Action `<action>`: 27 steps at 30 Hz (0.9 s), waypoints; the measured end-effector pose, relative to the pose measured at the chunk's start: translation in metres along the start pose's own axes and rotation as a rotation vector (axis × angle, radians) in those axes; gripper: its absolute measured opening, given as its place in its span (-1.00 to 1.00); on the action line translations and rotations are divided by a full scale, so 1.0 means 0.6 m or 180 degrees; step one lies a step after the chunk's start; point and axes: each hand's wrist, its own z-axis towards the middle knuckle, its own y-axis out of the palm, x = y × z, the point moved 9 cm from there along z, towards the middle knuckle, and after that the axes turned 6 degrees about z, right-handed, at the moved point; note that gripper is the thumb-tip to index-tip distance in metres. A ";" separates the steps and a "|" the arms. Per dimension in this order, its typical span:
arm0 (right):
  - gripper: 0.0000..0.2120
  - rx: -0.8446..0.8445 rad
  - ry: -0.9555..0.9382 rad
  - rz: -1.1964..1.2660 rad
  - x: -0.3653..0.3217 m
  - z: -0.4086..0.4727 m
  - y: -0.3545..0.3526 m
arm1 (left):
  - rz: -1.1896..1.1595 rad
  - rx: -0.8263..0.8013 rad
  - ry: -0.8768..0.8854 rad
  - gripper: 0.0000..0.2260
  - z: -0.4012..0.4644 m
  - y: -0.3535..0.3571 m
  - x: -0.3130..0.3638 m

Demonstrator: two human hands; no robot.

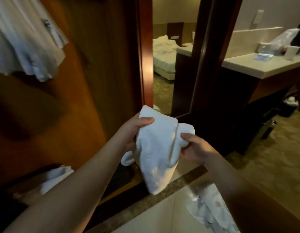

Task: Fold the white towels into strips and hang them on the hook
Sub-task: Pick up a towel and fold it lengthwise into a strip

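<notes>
While both hands grip it | towel (156, 148) hangs lengthwise, pointing down

Both forearms bare, no sleeves, watch or rings; left grip (137, 130) & right grip (195, 148) ungloved.

We hold both bare forearms out in front of us, angled inward so the hands meet near the middle of the view. Our left hand (137, 130) sits slightly higher, its thumb laid flat across the top of the towel (156, 148) and its fingers hidden behind the cloth. Our right hand (194, 148) grips the towel's other edge, thumb on top, fingers curled underneath, wrist bent slightly downward.
</notes>
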 end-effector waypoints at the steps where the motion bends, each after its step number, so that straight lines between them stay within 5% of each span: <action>1: -0.22 -0.0061 0.0034 0.0054 0.027 0.003 0.022 | 0.0085 0.0009 0.0034 -0.57 -0.022 -0.023 0.007; 6: -0.12 -0.0384 0.0343 0.0190 0.153 0.021 0.139 | 0.0305 -0.0229 0.0241 -0.72 -0.134 -0.108 0.042; 13: -0.01 -0.0335 0.0417 0.0671 0.219 0.064 0.269 | 0.0948 -0.0363 0.0306 -0.62 -0.282 -0.209 0.056; 16: -0.23 0.0136 0.0464 0.0139 0.232 0.082 0.305 | 0.1220 -0.0303 0.0277 -0.70 -0.334 -0.247 0.058; 18: -0.56 0.0149 0.0164 -0.0191 0.219 0.092 0.347 | 0.1274 -0.0312 0.0199 -0.79 -0.358 -0.271 0.045; 20: -0.77 -0.0082 -0.0120 -0.0138 0.201 0.096 0.394 | 0.1037 -0.0105 0.0160 -0.81 -0.381 -0.295 0.031; 23: -0.46 -0.0467 -0.0293 0.0264 0.183 0.085 0.456 | -0.0224 0.0278 0.0111 -0.24 -0.400 -0.330 0.000; 27: -0.62 -0.1021 -0.0256 0.0090 0.194 0.065 0.528 | -0.1433 0.0183 0.0279 -0.14 -0.401 -0.344 -0.003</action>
